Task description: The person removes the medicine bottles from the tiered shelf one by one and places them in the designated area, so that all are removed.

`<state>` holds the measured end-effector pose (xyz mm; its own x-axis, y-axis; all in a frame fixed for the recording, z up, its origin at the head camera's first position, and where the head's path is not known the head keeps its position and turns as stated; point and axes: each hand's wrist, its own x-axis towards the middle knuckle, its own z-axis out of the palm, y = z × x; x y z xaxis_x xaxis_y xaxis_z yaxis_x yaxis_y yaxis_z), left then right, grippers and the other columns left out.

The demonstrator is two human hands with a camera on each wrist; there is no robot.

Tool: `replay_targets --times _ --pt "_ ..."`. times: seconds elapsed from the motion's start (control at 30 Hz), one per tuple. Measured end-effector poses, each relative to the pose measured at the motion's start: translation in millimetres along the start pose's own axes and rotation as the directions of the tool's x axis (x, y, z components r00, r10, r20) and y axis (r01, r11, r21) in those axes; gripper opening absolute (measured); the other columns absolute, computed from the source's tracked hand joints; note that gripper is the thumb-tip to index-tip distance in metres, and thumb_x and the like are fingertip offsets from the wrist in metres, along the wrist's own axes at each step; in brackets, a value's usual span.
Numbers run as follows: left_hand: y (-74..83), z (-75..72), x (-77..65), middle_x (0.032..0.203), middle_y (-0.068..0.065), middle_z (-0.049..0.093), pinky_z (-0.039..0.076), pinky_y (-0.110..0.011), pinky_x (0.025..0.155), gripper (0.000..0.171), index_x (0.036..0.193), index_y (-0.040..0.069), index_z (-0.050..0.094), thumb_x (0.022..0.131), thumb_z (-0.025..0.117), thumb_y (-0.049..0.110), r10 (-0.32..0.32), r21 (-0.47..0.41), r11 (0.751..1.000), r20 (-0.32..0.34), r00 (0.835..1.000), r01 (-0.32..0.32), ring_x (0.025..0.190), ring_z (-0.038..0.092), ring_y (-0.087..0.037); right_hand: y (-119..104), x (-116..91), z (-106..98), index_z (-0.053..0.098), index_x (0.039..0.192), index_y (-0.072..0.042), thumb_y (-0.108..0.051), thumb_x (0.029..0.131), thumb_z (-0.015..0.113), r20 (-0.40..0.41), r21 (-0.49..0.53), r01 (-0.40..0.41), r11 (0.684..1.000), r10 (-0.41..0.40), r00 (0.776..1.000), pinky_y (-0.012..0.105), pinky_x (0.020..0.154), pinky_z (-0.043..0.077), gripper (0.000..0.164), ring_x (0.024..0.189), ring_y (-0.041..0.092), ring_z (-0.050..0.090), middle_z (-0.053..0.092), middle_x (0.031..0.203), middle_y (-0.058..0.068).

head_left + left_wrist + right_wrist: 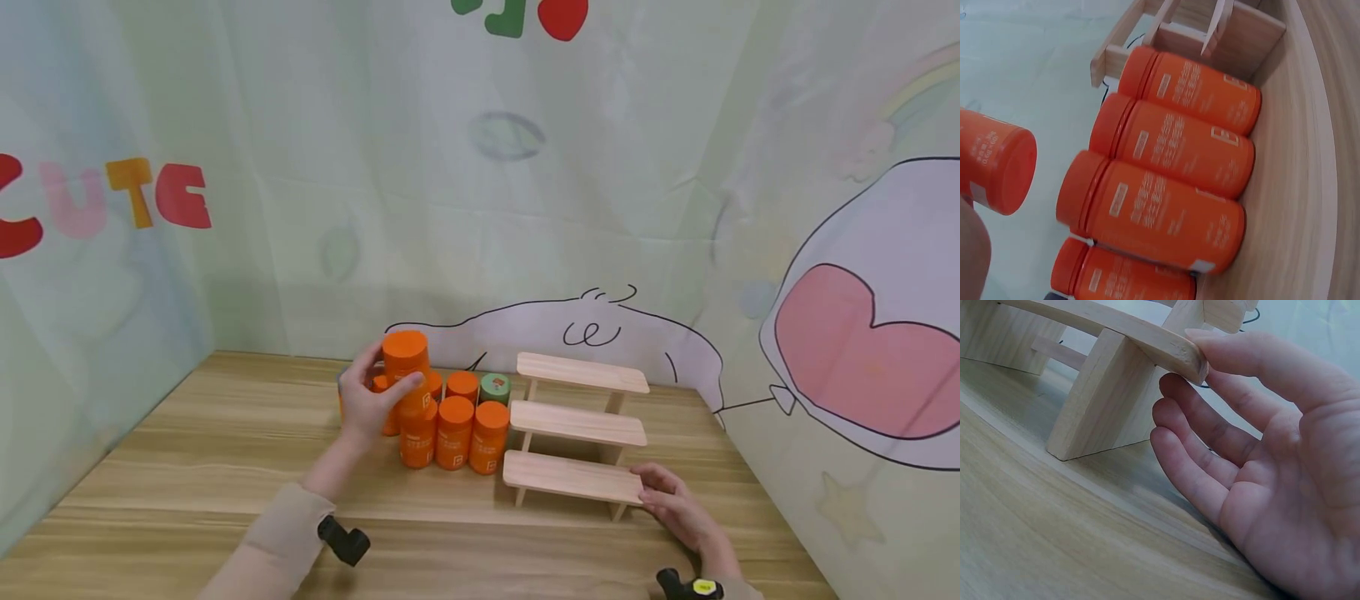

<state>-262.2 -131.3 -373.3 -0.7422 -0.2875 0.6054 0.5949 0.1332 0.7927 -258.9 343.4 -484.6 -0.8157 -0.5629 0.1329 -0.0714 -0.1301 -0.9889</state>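
Observation:
My left hand (365, 406) grips an orange screw-lid jar (406, 362), upright and raised above the others. In the left wrist view the base of this held jar (1013, 169) shows at the left edge. Below it, a front row of orange jars (453, 437) stands on the table beside the wooden stand, with more orange jars behind. A three-step wooden display stand (573, 477) is to their right, its steps bare. At the right end of its lowest step, my right hand (678, 507) pinches the board, thumb above and fingers below in the right wrist view.
A jar with a green lid (495, 387) stands behind the front row, next to the stand. The wood-grain table (225, 450) meets a printed cloth backdrop (322, 208) at the back and sides. Part of the rear jars is hidden behind my left hand.

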Motion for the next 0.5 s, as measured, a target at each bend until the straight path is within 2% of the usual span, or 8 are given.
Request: replay_targets --times 0.23,0.33,0.5 --pt "15.5 -17.3 -2.1 0.098 0.028 0.061 0.052 -0.012 0.07 0.059 0.129 -0.009 0.057 0.073 0.073 -0.011 -0.007 0.041 0.999 -0.018 1.0 0.008 0.083 0.058 0.003 -0.8 -0.1 -0.7 0.061 0.118 -0.029 0.003 0.098 0.039 -0.006 -0.001 -0.013 1.0 0.013 1.0 0.019 0.092 0.049 0.044 0.108 0.002 0.056 0.058 0.118 -0.013" --pt "19.8 -22.9 -5.4 0.098 0.031 0.06 0.05 -0.01 0.072 0.057 0.128 -0.01 0.057 0.073 0.074 -0.009 0.023 0.086 0.996 -0.014 1.0 -0.021 0.086 0.057 0.004 -1.6 -0.5 -0.1 0.061 0.118 -0.029 0.003 0.098 0.039 -0.013 -0.005 -0.02 1.0 0.019 1.0 0.019 0.092 0.049 0.044 0.108 0.002 0.056 0.058 0.118 -0.013" --pt "15.0 -31.7 -9.7 0.1 0.032 0.059 0.046 -0.008 0.074 0.056 0.125 -0.012 0.058 0.071 0.074 -0.011 0.082 0.128 0.989 -0.01 0.997 -0.08 0.087 0.055 0.007 -2.4 -1.6 1.2 0.061 0.118 -0.029 0.002 0.098 0.041 -0.021 -0.011 -0.035 0.999 0.035 0.999 0.019 0.092 0.049 0.042 0.109 0.003 0.056 0.057 0.118 -0.013"
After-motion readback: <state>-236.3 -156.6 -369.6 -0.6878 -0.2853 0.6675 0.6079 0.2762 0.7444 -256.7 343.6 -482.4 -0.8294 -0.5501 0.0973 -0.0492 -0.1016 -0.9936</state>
